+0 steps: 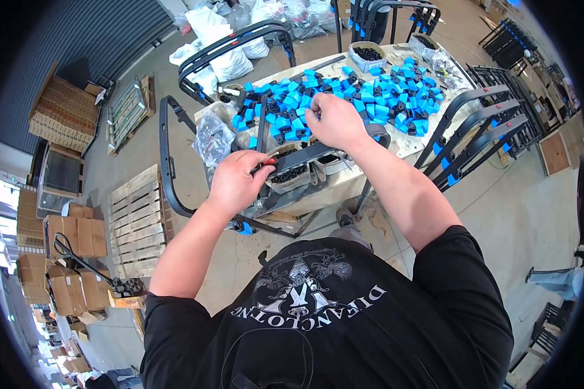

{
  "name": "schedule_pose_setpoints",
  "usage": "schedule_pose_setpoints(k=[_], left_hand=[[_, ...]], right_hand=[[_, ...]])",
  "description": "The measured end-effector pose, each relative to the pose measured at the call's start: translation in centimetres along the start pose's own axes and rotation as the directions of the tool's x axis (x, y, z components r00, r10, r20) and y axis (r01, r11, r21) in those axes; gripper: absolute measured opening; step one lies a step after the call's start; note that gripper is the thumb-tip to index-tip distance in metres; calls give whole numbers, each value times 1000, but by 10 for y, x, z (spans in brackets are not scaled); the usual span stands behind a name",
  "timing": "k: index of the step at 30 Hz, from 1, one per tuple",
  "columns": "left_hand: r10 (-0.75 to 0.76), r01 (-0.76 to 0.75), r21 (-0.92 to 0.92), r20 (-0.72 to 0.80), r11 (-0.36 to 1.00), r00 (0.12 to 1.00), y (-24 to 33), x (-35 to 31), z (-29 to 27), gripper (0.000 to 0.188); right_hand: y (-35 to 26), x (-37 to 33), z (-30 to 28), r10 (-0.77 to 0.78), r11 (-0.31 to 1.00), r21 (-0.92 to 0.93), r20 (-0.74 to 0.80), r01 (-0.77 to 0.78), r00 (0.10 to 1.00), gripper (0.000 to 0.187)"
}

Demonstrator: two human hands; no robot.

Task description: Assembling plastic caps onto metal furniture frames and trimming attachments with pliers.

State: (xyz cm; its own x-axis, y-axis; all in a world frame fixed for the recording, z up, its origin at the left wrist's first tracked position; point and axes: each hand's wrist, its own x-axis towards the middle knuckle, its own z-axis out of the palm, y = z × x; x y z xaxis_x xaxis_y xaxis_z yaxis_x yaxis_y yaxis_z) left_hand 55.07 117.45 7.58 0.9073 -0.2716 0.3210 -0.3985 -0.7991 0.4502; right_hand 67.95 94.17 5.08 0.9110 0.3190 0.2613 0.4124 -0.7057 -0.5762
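Note:
A black tubular frame (305, 154) lies across the near edge of the table, its bent side arm (169, 152) reaching out to the left. My left hand (237, 180) is closed at the left end of the near bar, with a small red piece (270, 161) showing at its fingertips. Above the bar, my right hand (337, 122) is curled with thumb and fingers together; whatever it may hold is hidden. Just beyond it spreads a heap of blue and black plastic parts (386, 97). A bin of small black pieces (289, 178) sits beneath the bar.
More tubs of black pieces (368, 53) stand on the far part of the table (266, 78). Black frames (480, 129) lean at the right, and others (237, 39) stand behind. Clear plastic bags (213, 139) lie at the left edge. A wooden pallet (136, 217) lies on the floor.

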Motion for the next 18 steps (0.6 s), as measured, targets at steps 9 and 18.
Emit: schedule_pose_setpoints(k=[9, 18], left_hand=[[7, -5, 26, -96, 1000, 995, -4, -5, 8, 13], [220, -201, 187, -84, 962, 972, -5, -16, 16, 17]], right_hand=[[1, 0, -3, 3, 1000, 22, 0, -3, 1000, 29], [2, 3, 6, -24, 1000, -1, -49, 24, 999, 26]])
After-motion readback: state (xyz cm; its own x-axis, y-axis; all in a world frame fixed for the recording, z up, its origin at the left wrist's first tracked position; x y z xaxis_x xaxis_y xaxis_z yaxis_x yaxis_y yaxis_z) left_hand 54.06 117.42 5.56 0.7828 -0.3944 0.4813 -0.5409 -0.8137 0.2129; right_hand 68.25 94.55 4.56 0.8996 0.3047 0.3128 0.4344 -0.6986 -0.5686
